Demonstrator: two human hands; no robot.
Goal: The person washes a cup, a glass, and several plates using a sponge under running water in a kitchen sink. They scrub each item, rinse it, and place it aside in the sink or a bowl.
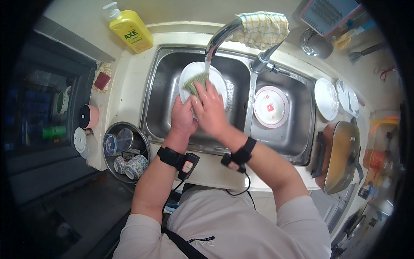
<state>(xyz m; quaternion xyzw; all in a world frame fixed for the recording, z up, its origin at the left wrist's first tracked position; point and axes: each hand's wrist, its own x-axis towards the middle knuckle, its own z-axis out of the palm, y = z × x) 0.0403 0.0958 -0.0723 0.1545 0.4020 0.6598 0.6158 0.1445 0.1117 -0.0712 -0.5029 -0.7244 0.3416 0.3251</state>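
Under the chrome faucet [216, 40], a white plate [190, 72] is tilted above the left basin [161, 97] of a steel double sink. Its near edge is in the grip of my left hand [181, 115]. My right hand [210, 108] presses a bristle scrubbing brush [196, 81] against the plate's face; the fingers cover the brush's near end. Water falls from the spout onto the plate beside the bristles. In the right basin [284, 142] lies a white dish [271, 106] with a red rim line and red marks.
Left of the sink stands a steel bowl [147, 142] with patterned cups [136, 166] and glasses. A yellow soap bottle [131, 32] is behind it. At right are white plates [326, 98] and a lidded electric pan [343, 158]. A checked cloth [265, 29] drapes over the faucet.
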